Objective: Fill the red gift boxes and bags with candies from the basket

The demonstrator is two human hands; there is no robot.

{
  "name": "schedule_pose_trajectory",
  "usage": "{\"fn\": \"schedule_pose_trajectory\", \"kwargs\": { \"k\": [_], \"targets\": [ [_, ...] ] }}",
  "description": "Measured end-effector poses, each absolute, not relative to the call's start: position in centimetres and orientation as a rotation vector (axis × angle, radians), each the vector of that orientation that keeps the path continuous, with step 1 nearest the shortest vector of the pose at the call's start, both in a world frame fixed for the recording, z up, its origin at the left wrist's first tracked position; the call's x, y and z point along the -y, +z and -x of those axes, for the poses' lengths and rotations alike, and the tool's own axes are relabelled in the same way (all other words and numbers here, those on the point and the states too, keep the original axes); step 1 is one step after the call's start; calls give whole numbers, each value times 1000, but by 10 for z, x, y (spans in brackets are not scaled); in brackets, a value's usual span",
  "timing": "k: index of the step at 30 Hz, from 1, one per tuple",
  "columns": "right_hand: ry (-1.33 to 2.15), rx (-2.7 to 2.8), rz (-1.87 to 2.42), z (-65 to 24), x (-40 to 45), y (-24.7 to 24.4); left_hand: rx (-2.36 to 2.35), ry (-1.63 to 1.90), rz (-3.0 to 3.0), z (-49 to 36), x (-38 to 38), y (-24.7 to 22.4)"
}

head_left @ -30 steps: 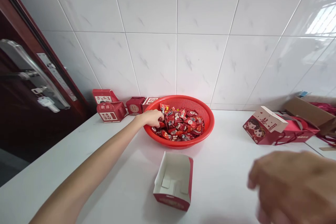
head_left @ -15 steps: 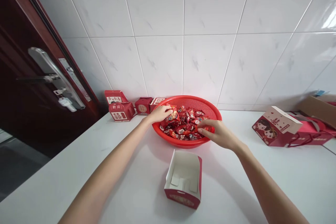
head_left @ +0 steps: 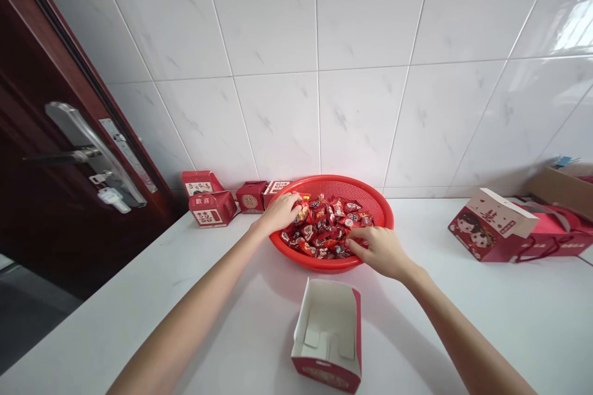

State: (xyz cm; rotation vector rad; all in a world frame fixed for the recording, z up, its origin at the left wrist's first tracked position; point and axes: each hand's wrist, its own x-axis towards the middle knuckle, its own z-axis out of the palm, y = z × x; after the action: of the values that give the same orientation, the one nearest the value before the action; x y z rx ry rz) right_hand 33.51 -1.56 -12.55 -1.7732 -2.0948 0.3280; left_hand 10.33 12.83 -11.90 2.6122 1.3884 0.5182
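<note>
A red plastic colander basket [head_left: 333, 268] holds a heap of candies [head_left: 319, 237] in shiny red wrappers. At its left side my left hand [head_left: 281, 212] is closed on wrapped candy, with red and gold wrapper showing past the fingers. My right hand [head_left: 377, 248] reaches over the right part of the basket, its thumb and fingers pinched down at the candies; what they hold, if anything, is hidden. In front of the basket stands an open box [head_left: 328, 321], white inside and red outside, with nothing in it but its folded bottom flaps.
Small red boxes [head_left: 213, 208] with gold and white characters stand along the wall left of the basket. A larger pink-red gift box [head_left: 495, 228] and a cardboard box [head_left: 556, 188] are at right. A door with a handle [head_left: 95, 151] and keys borders the left.
My right hand has shifted slightly left and lower over the candies. My left hand stays at the basket's left side with candy in it. The view has tilted up a little.
</note>
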Motion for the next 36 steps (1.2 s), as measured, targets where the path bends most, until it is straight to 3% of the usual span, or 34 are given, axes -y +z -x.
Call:
{"fn": "schedule_pose_trajectory", "kwargs": {
  "k": [13, 23, 36],
  "targets": [
    [233, 2129, 1798, -332, 14, -131, -1241, 472, -2706, -144, -142, -104],
    [211, 2117, 1753, -333, 13, -137, -1054, 135, -2667, -210, -156, -115],
    [169, 2069, 1705, -331, 10, -148, -1056, 699, -2329, -201, -175, -128]
  ]
}}
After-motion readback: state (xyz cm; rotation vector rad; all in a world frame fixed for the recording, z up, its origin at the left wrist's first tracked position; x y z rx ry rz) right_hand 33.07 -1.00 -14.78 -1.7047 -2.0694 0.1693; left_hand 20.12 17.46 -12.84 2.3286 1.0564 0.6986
